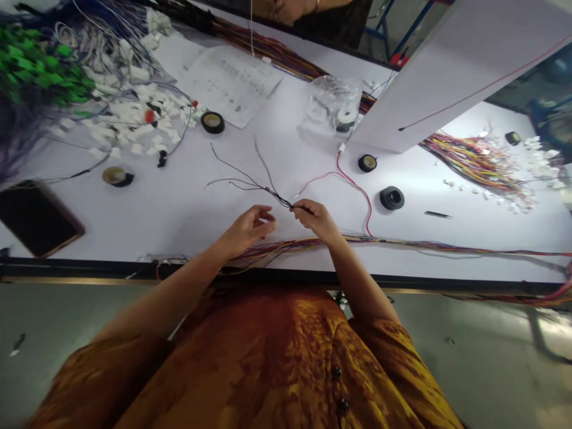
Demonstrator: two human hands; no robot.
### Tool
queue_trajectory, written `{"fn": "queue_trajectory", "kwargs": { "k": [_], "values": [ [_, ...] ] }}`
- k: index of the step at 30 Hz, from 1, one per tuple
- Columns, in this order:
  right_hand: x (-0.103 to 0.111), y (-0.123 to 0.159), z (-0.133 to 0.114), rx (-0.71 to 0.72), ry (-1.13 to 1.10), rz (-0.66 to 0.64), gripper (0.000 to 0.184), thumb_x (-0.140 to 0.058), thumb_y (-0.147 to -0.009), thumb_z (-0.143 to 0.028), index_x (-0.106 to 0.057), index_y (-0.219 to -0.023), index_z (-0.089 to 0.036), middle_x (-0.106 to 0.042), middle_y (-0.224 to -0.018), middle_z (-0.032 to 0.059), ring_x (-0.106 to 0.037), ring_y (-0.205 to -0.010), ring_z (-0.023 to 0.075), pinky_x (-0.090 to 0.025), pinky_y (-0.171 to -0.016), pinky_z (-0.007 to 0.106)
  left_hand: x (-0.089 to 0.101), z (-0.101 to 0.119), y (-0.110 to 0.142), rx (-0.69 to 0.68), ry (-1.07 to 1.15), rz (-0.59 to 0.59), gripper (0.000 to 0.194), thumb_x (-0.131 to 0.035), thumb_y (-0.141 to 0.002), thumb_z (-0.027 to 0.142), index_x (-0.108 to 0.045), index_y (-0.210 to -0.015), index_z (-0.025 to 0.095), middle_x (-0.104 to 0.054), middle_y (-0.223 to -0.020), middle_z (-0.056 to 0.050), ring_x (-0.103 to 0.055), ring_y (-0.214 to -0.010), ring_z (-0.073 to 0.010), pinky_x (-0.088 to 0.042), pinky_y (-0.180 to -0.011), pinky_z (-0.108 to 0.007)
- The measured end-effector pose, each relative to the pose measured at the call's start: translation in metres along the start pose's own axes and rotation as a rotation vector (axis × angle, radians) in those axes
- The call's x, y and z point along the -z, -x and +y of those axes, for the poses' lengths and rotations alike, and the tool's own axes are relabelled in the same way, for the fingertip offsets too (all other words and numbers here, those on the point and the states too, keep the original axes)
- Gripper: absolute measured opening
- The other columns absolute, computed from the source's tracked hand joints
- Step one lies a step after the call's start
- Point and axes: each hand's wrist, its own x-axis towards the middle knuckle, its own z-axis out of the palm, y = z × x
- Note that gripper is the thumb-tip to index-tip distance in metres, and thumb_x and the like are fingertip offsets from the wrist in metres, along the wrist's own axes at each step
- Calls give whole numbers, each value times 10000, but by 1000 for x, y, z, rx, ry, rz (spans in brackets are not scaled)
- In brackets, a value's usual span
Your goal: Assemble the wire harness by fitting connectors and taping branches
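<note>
My right hand (315,217) pinches a small bunch of thin black wires (277,196). Their loose ends fan out to the upper left over the white tabletop. My left hand (252,229) is held just left of it, fingers curved and apart, with nothing visible in them. Below both hands a long wire harness (415,243) of many colours runs along the table's near edge. A red wire branch (367,202) rises from it to a small white connector (342,148). A thin pinkish wire end lies close to my right fingertips.
Tape rolls (213,122) lie about, with a black ring-shaped spool (392,198) on the right. A phone (40,217) rests at the left edge. White connectors (134,116), printed sheets (223,77) and a plastic bag (335,101) lie farther back. A white post (429,77) stands at right.
</note>
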Motion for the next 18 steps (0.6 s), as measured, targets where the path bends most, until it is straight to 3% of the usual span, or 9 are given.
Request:
{"fn": "queue_trajectory", "kwargs": {
  "k": [4, 6, 9, 13, 16, 18],
  "values": [
    [-6, 3, 7, 18, 61, 39, 214, -620, -814, -391, -650, -855, -183, -438, -627, -66, -340, -543, 65, -256, -506, 234, -21, 16, -37, 23, 401, 200, 443, -777, -753, 421, -569, -1064, 183, -619, -965, -38, -560, -628, -81, -398, -485, -190],
    [-8, 4, 12, -1, 38, 60, 193, -629, -811, -380, -637, -842, -189, -430, -617, -70, -336, -542, 66, -249, -510, 242, -20, 22, -45, -30, 543, 258, 310, -758, -787, 341, -584, -995, 190, -619, -924, -19, -492, -548, -46, -320, -431, -167],
    [-9, 6, 17, -75, -167, 51, 170, -657, -798, -352, -604, -821, -193, -405, -604, -79, -300, -523, 55, -198, -504, 261, -11, 27, -47, -79, 719, 260, 176, -746, -804, 233, -606, -898, 181, -608, -845, -3, -453, -520, -35, -272, -409, -158],
    [-7, 8, 19, -111, -376, 28, 201, -648, -814, -355, -623, -923, -188, -320, -595, -94, -203, -502, 50, -116, -510, 291, -3, 23, -51, -17, 827, 327, 116, -744, -822, 193, -635, -809, 155, -557, -720, 15, -445, -503, -35, -303, -417, -165],
    [-6, 3, 20, -96, -434, 105, 221, -613, -845, -419, -595, -929, -216, -326, -615, -90, -187, -499, 56, -111, -507, 283, -6, 17, -63, -5, 798, 360, 156, -768, -814, 235, -645, -783, 145, -597, -742, 3, -537, -566, -57, -398, -491, -182],
    [-9, 3, 19, -84, -448, 184, 216, -627, -839, -433, -588, -900, -230, -383, -622, -83, -251, -506, 61, -162, -495, 257, -15, 15, -67, 1, 739, 309, 216, -809, -776, 303, -660, -815, 150, -652, -806, -15, -634, -683, -99, -465, -575, -207]
  ]
}}
